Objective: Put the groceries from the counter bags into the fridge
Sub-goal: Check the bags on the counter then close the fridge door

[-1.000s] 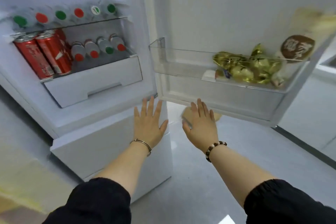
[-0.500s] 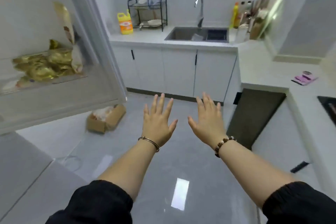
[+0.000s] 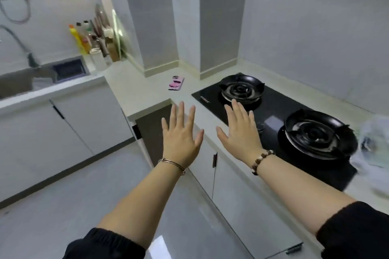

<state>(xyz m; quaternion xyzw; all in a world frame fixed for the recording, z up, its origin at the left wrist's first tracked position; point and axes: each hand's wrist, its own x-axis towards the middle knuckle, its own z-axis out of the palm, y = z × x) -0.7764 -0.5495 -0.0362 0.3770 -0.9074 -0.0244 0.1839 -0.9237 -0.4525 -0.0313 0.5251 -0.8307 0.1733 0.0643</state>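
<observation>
My left hand (image 3: 181, 132) and my right hand (image 3: 240, 130) are stretched out in front of me, fingers straight and spread, holding nothing. Both hover at the near edge of the white counter (image 3: 147, 90), by the black gas hob (image 3: 280, 124). A clear plastic bag (image 3: 374, 143), blurred, lies on the counter at the far right, just past the hob's right burner. The fridge is out of view.
A pink phone (image 3: 176, 83) lies on the counter corner. The steel sink (image 3: 19, 84) with its tap is at the left, with bottles and utensils (image 3: 94, 44) beside it. White cabinet doors (image 3: 231, 185) run below the counter, above a glossy grey floor (image 3: 63, 206).
My view has swung right, from the open fridge past the sink to the hob and the bag. Both hands have stayed empty and spread.
</observation>
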